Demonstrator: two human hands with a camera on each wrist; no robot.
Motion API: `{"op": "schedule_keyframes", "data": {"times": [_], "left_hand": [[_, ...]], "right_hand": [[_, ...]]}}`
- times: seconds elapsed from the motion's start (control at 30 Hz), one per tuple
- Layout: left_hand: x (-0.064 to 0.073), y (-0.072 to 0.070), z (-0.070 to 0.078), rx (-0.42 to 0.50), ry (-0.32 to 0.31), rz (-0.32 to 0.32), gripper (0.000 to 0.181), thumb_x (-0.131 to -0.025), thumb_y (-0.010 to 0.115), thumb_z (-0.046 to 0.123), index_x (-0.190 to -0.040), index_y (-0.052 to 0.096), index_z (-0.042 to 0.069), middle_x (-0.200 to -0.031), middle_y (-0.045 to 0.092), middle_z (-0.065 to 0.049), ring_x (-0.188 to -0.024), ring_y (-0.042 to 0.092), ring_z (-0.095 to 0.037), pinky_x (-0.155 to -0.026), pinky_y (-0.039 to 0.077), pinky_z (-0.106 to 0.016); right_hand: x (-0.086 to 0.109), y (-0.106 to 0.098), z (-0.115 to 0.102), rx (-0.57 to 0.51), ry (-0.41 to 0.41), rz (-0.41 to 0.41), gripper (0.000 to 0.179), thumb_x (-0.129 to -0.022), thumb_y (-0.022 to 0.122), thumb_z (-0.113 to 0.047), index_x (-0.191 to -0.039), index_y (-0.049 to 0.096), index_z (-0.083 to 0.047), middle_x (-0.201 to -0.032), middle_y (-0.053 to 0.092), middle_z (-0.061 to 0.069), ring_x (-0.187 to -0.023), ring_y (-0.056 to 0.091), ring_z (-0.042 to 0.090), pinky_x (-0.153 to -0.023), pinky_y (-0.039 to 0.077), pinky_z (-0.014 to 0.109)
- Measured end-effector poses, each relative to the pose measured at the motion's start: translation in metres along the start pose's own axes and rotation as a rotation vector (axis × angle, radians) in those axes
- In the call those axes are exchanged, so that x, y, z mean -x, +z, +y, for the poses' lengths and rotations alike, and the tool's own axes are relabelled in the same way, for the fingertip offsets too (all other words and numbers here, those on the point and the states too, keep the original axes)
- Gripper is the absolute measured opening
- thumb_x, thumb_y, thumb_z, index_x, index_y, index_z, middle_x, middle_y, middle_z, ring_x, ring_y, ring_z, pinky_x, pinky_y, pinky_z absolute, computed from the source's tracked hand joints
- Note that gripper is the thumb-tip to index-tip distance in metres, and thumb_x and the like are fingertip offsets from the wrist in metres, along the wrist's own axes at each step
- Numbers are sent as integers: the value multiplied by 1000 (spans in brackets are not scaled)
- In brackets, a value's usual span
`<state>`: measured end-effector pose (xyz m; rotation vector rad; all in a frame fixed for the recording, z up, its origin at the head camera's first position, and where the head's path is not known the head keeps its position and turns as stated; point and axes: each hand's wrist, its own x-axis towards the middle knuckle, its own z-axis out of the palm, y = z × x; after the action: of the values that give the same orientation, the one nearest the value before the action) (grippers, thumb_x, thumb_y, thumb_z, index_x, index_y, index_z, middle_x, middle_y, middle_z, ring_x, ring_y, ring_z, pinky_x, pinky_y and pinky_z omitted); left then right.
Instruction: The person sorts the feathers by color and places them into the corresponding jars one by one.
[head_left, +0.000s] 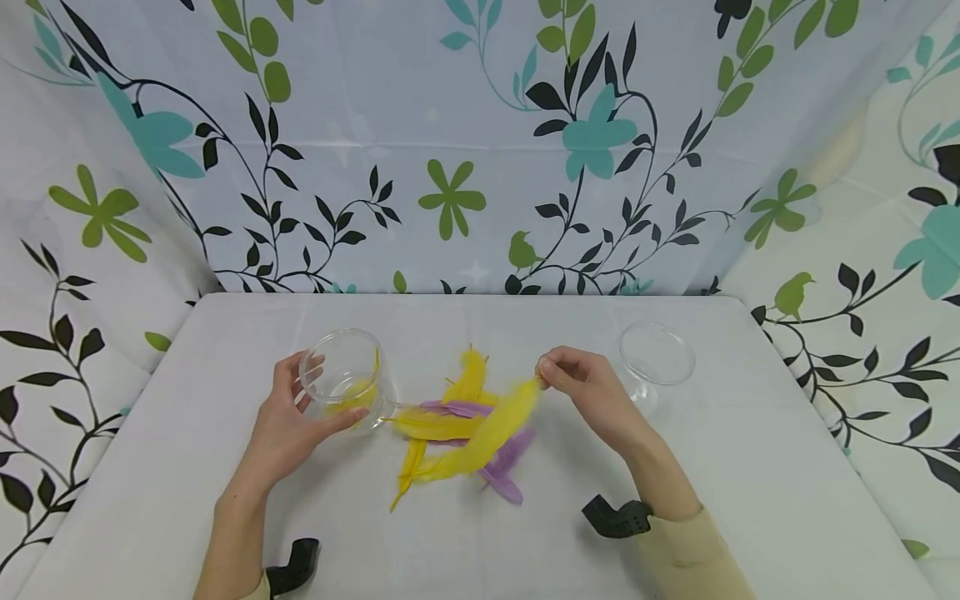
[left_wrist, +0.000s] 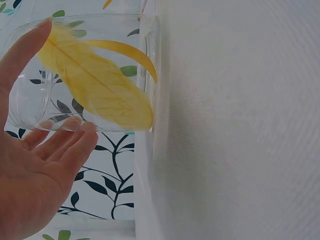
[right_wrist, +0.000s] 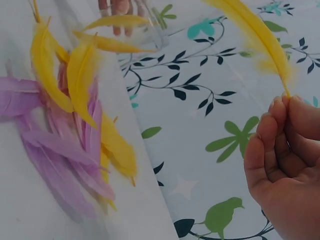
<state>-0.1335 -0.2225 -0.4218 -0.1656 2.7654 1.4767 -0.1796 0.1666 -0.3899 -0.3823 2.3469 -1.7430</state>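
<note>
My left hand point(head_left: 288, 429) grips a clear jar point(head_left: 386, 396), thumb on the near side and fingers round the far side. Inside the jar, the left wrist view shows a fluffy yellow feather point(left_wrist: 95, 85) and a thinner curved yellow one point(left_wrist: 127, 50). With thumb and fingertips, my right hand point(head_left: 592, 392) pinches another yellow feather point(head_left: 501, 425) by its quill end. That feather is raised and slants down to the left, overlapping the pile in the head view. Several yellow feathers point(right_wrist: 82, 77) and purple feathers point(right_wrist: 55, 172) lie crossed over each other between the hands.
A second clear round vessel point(head_left: 688, 375) stands on the white table point(head_left: 480, 550) beyond my right forearm. Leaf-patterned cloth point(head_left: 450, 100) hangs behind the table and along both sides. Black curved pieces point(head_left: 618, 518) sit at both wrists.
</note>
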Motion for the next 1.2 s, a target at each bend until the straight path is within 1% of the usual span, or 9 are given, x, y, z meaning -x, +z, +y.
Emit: {"op": "schedule_keyframes", "data": {"times": [0.1,0.23,0.43,0.57,0.67,0.83,0.97,1.07,1.2], "left_hand": [[0,0,0,-3,-4,0,114,-75,86,46,-155,12,14,-161,29,-14,-145,32,-43,-113,36,-59],[0,-1,0,-7,-6,-3,114,-75,86,47,-155,11,14,-162,29,-14,-145,32,-43,-113,36,-59],[-1,-1,0,-4,-19,-10,116,-75,86,49,-155,10,15,-162,27,-14,-145,32,-45,-112,36,-60],[-1,-1,0,-5,-28,-11,117,-74,86,50,-156,9,15,-162,27,-15,-144,33,-46,-111,37,-61],[-1,-1,-1,0,-23,-11,116,-74,86,49,-155,10,15,-162,27,-15,-144,32,-45,-111,37,-60],[-1,-1,-1,7,-10,-14,116,-75,86,48,-156,10,14,-162,27,-16,-144,32,-45,-111,37,-60],[-1,-1,0,4,-10,-12,117,-74,86,49,-156,10,14,-162,27,-15,-145,32,-45,-111,37,-60],[0,-1,0,1,-15,-12,117,-74,86,49,-156,9,14,-162,28,-14,-145,32,-44,-112,37,-59],[-1,0,0,-1,-16,-12,117,-74,86,50,-156,9,14,-162,28,-14,-145,31,-44,-113,36,-59]], "right_hand": [[-5,6,-9,-26,-9,44,26,-101,59,-30,-103,67,-5,-92,63,9,-98,60,27,-107,47,45],[-13,17,-23,-58,-30,119,25,-101,60,-27,-105,67,-3,-94,65,8,-96,61,26,-104,49,39],[-25,37,-43,-116,-98,202,23,-101,61,-24,-102,67,-2,-91,64,10,-96,62,31,-99,53,29],[-33,49,-51,-143,-153,257,22,-101,61,-23,-100,68,-2,-89,64,12,-93,62,29,-95,54,28],[-39,59,-55,-145,-187,291,21,-101,61,-24,-100,68,-3,-87,63,11,-90,62,27,-92,55,28],[-45,78,-58,-148,-222,315,21,-101,60,-25,-101,68,-5,-88,64,9,-89,63,24,-87,55,28],[-51,96,-59,-120,-288,314,21,-102,59,-24,-101,68,-5,-88,65,11,-87,63,21,-82,52,29],[-55,109,-59,-47,-347,312,20,-102,59,-23,-102,67,-6,-87,67,10,-83,62,18,-76,48,27],[-56,126,-58,61,-399,303,17,-102,59,-22,-102,67,-7,-85,68,5,-77,59,15,-65,45,23]]}}
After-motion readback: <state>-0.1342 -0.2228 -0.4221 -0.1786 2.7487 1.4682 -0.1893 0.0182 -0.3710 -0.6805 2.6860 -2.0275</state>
